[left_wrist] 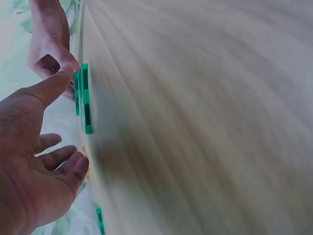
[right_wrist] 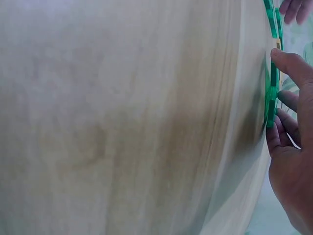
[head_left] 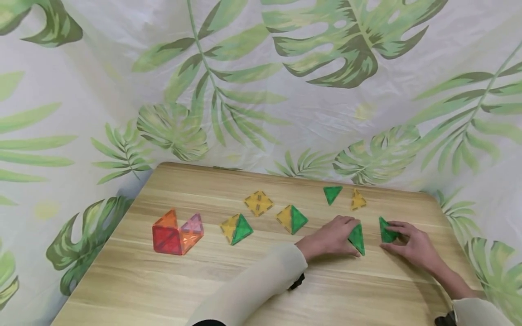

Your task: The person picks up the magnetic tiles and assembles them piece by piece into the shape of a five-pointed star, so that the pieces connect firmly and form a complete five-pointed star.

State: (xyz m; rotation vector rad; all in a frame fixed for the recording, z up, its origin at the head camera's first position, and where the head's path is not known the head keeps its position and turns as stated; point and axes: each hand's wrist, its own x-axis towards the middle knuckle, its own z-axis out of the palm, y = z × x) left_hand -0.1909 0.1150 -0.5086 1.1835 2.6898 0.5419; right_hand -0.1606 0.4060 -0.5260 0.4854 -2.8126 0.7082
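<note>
Head view, left to right across the wood-grain bench (head_left: 142,290):

- Far left: cluster of translucent tiles. Red tile (head_left: 167,240) at the near left, orange triangle (head_left: 166,220) above it, pink triangle (head_left: 194,225) at the upper right. Can't tell which parts stand and which lie flat.
- Next: left yellow-green diamond (head_left: 235,229), yellow half on the left, green half on the right.
- Further back: all-yellow diamond (head_left: 258,203), seam down its middle.
- Then right yellow-green diamond (head_left: 291,220), same halves, just left of the left wrist.
- Near the back edge: loose green triangle (head_left: 332,194), one corner pointing at the person.
- Left hand (head_left: 333,235): thumb and fingers spread well apart around the left green triangle (head_left: 356,238). Left wrist view shows a gap between fingertips and tile; thumb is by the other end. Can't tell if it actually grips.
- Behind that tile: loose yellow triangle (head_left: 358,200), near the back edge.
- Right green triangle (head_left: 387,231): to the right of the left one, apart from it in head view.
- Right hand (head_left: 412,242): half closed, holding that right tile between thumb and fingers; right wrist view shows them at its opposite ends.

Leaf-print sheet (head_left: 244,90) behind the bench. Pale sleeves (head_left: 261,280) on both arms.
</note>
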